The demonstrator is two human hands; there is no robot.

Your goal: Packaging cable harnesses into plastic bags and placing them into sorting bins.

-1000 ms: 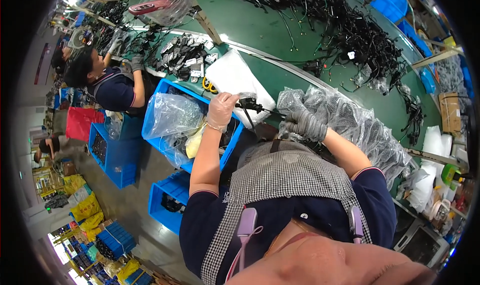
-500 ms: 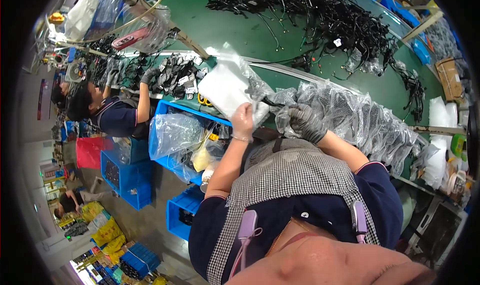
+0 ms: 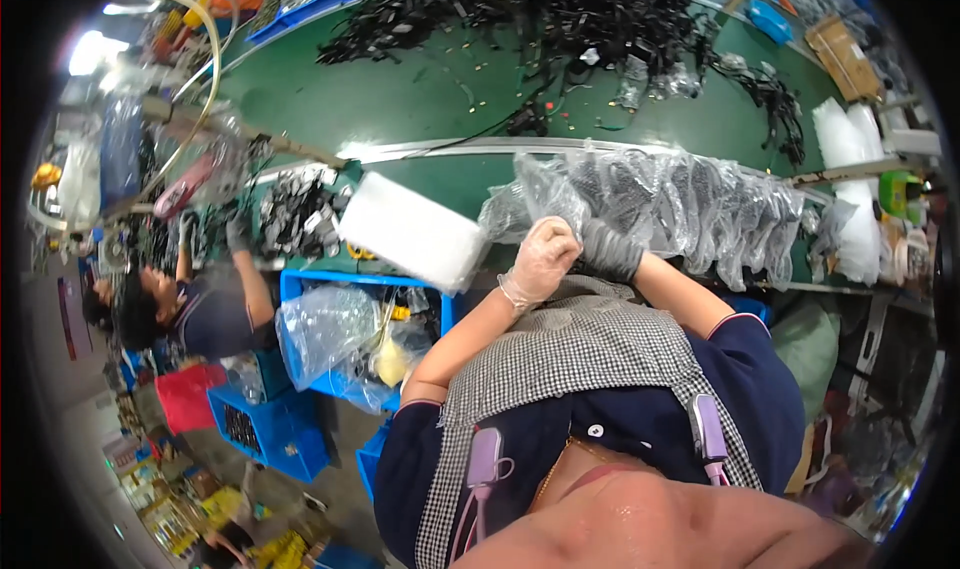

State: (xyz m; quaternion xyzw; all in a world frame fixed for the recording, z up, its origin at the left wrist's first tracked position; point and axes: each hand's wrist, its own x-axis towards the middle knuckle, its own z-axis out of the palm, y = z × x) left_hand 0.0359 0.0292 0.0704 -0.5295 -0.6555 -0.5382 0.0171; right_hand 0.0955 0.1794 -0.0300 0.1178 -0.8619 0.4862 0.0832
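Note:
My left hand [image 3: 545, 261], in a thin see-through glove, is closed with its fingers pinched on a clear bubble-wrap bag [image 3: 556, 191]. Pressed up beside it, my right hand [image 3: 610, 252] wears a grey knitted glove. Its fingers bend in at the lower end of the same bag and are partly hidden by the left hand. What lies inside this bag is hard to make out. A row of filled bubble-wrap bags [image 3: 690, 209], with dark contents, lies along the bench edge to the right. Left of my hands rests a stack of white wrapping sheets [image 3: 412, 231].
Black cable harnesses [image 3: 520, 19] are heaped across the green bench [image 3: 300, 89], behind a metal rail [image 3: 440, 149]. A blue crate [image 3: 447, 314] with plastic bags stands at lower left. A co-worker [image 3: 215, 304] works farther left, near small dark parts [image 3: 300, 214].
Both hands have drawn together at the bag; a black cable end seen between them no longer shows. The left hand has left the white sheets. The whole view has shifted and turned.

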